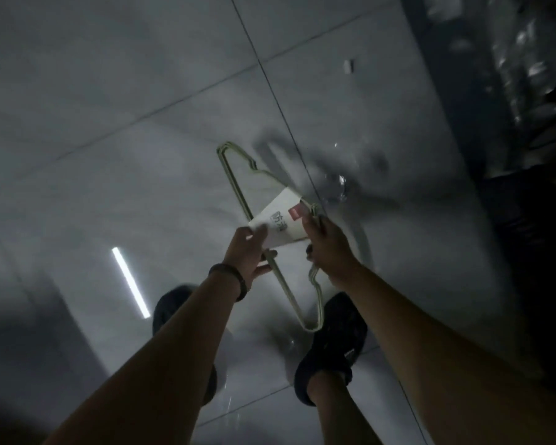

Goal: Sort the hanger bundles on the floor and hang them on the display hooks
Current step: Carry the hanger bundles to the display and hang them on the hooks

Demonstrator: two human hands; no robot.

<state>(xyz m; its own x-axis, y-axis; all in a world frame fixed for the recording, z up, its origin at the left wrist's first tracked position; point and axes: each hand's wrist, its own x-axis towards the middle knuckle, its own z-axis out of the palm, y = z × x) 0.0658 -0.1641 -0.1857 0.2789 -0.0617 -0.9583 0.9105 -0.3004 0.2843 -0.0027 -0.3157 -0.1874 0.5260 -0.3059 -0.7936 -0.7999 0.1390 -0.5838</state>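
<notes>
Hanger bundle point(278, 221) in left hand point(247, 252), right hand point(328, 248), above shoes point(334, 342).

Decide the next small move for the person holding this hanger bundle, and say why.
Probably raise the hanger bundle and turn toward the dark, blurred shelving on the right. The left hand and right hand both grip it by its white label, held above the tiled floor, so it seems picked; no display hook shows clearly in this view.
</notes>
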